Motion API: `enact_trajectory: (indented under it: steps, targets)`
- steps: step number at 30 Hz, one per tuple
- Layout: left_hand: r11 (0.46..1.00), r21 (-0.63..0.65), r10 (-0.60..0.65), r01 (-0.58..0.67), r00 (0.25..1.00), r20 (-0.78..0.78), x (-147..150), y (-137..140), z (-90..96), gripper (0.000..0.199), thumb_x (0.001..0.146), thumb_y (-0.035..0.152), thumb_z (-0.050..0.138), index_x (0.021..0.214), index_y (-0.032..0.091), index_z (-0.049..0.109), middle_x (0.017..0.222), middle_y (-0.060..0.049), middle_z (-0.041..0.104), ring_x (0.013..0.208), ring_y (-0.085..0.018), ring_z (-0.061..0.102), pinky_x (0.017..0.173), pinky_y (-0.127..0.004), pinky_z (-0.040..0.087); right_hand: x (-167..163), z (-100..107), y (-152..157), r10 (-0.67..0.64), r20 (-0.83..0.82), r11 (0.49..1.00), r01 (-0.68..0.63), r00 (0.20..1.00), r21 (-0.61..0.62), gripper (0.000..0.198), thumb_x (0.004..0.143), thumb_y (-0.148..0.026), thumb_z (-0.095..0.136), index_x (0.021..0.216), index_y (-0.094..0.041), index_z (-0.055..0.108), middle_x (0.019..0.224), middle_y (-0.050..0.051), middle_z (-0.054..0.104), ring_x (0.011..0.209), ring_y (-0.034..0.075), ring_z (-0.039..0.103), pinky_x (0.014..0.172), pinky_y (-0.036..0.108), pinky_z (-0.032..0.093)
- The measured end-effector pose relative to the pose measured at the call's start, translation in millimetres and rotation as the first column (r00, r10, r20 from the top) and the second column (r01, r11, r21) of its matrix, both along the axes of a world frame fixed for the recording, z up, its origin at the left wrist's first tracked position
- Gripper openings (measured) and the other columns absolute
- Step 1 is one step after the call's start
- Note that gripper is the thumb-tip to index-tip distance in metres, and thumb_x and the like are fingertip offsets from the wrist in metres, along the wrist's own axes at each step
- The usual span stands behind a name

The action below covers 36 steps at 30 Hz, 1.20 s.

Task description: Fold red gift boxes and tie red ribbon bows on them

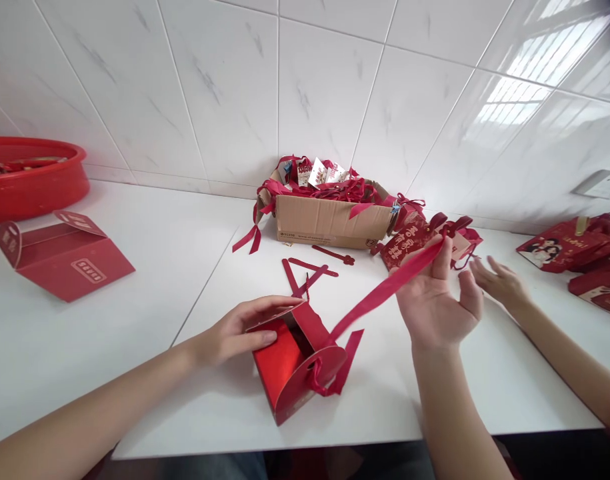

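A red gift box (279, 360) sits tilted near the table's front edge, its top partly open. My left hand (249, 327) grips its left side, thumb on the near panel and fingers behind. A dark red ribbon (385, 291) passes through a hole in the rounded end flap, and its short tail hangs on the near side. My right hand (437, 293), raised with palm up, pinches the long end of the ribbon and draws it out to the upper right. Behind the box lie several flat red strips (312, 267).
A cardboard carton (329, 220) full of ribbons and tags stands against the tiled wall. A folded red box (79, 260) and a red basin (39, 187) are at left. Another person's hand (505, 283) reaches in beside patterned red boxes (407, 243); more boxes (555, 247) stand far right.
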<state>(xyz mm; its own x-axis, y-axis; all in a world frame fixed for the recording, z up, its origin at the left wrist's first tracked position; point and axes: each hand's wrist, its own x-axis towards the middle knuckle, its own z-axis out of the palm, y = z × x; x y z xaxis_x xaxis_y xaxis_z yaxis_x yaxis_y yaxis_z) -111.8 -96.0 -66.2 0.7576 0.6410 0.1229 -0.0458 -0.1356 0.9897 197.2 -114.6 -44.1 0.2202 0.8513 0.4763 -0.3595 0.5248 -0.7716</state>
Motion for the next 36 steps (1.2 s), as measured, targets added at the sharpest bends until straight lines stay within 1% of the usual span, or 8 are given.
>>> enact_trajectory:
  steps: [3, 6, 10, 16, 22, 30, 33, 36]
  targets:
    - [0.995, 0.035, 0.093, -0.092, 0.996, -0.02, 2, -2, 0.9, 0.04, 0.091, 0.036, 0.055, 0.129, 0.024, 0.055, 0.131, -0.012, 0.059, 0.116, -0.028, 0.06, 0.091, -0.038, 0.054, -8, -4, 2, 0.067, 0.119, 0.998, -0.069, 0.991, 0.011, 0.043, 0.095, -0.049, 0.026, 0.128, -0.048, 0.054, 0.147, -0.014, 0.043, 0.129, 0.019, 0.05, 0.098, 0.044, 0.049]
    - [0.959, 0.13, 0.255, -0.251, 0.967, -0.013, 5, -5, 2.7, 0.03, 0.09, 0.043, 0.054, 0.104, 0.018, 0.062, 0.102, -0.01, 0.066, 0.088, -0.02, 0.064, 0.074, -0.03, 0.054, -22, -10, 2, 0.192, 0.272, 0.98, -0.2, 0.943, 0.0, 0.046, 0.096, -0.049, 0.026, 0.134, -0.043, 0.051, 0.145, -0.005, 0.048, 0.122, 0.022, 0.057, 0.091, 0.045, 0.053]
    - [0.905, 0.073, 0.422, -0.419, 0.907, -0.015, 10, -9, 2.3, 0.031, 0.091, 0.047, 0.05, 0.086, 0.018, 0.058, 0.076, -0.002, 0.06, 0.064, -0.013, 0.056, 0.056, -0.024, 0.047, -44, -16, -3, 0.394, 0.292, 0.916, -0.398, 0.872, -0.047, 0.038, 0.091, -0.046, 0.047, 0.125, -0.037, 0.062, 0.133, 0.001, 0.061, 0.117, 0.024, 0.06, 0.093, 0.043, 0.053]
    - [0.872, 0.145, 0.479, -0.467, 0.875, -0.066, 13, -10, -0.2, 0.031, 0.09, 0.048, 0.05, 0.083, 0.018, 0.055, 0.072, 0.0, 0.057, 0.062, -0.012, 0.052, 0.055, -0.023, 0.045, -64, -7, -18, 0.548, 0.37, 0.834, -0.519, 0.75, -0.184, 0.03, 0.091, -0.033, 0.058, 0.118, -0.031, 0.068, 0.125, 0.005, 0.064, 0.117, 0.022, 0.059, 0.099, 0.039, 0.05]
    - [0.835, 0.257, 0.519, -0.486, 0.851, -0.078, 14, -11, 2.5, 0.027, 0.09, 0.043, 0.051, 0.08, 0.018, 0.055, 0.07, 0.002, 0.052, 0.059, -0.01, 0.048, 0.052, -0.022, 0.042, -70, -3, -22, 0.5, 0.5, 0.857, -0.485, 0.707, -0.171, 0.035, 0.092, -0.037, 0.057, 0.126, -0.029, 0.063, 0.131, 0.009, 0.059, 0.126, 0.024, 0.053, 0.108, 0.047, 0.042]
    - [0.804, 0.387, 0.513, -0.452, 0.856, -0.067, 15, -13, 1.8, 0.024, 0.092, 0.039, 0.048, 0.082, 0.018, 0.054, 0.072, 0.0, 0.055, 0.064, -0.011, 0.053, 0.057, -0.023, 0.046, -75, -7, -23, 0.457, 0.536, 0.881, -0.443, 0.71, -0.166, 0.043, 0.088, -0.042, 0.06, 0.13, -0.031, 0.06, 0.133, 0.009, 0.057, 0.128, 0.025, 0.05, 0.11, 0.048, 0.04]
    - [0.735, 0.454, 0.566, -0.504, 0.825, 0.0, 15, -14, -0.5, 0.016, 0.091, 0.035, 0.051, 0.094, 0.02, 0.056, 0.086, -0.003, 0.062, 0.079, -0.015, 0.06, 0.067, -0.024, 0.05, -76, -8, -24, 0.448, 0.545, 0.885, -0.437, 0.709, -0.159, 0.043, 0.088, -0.042, 0.061, 0.13, -0.031, 0.059, 0.133, 0.009, 0.057, 0.128, 0.025, 0.05, 0.11, 0.048, 0.04]
    - [0.68, 0.521, 0.571, -0.516, 0.819, 0.065, 14, -15, -0.9, 0.026, 0.09, 0.029, 0.054, 0.115, 0.022, 0.055, 0.113, -0.008, 0.065, 0.105, -0.02, 0.062, 0.083, -0.028, 0.052, -77, -8, -24, 0.442, 0.55, 0.886, -0.442, 0.709, -0.143, 0.043, 0.088, -0.04, 0.061, 0.131, -0.032, 0.059, 0.134, 0.008, 0.056, 0.129, 0.024, 0.049, 0.111, 0.048, 0.039]
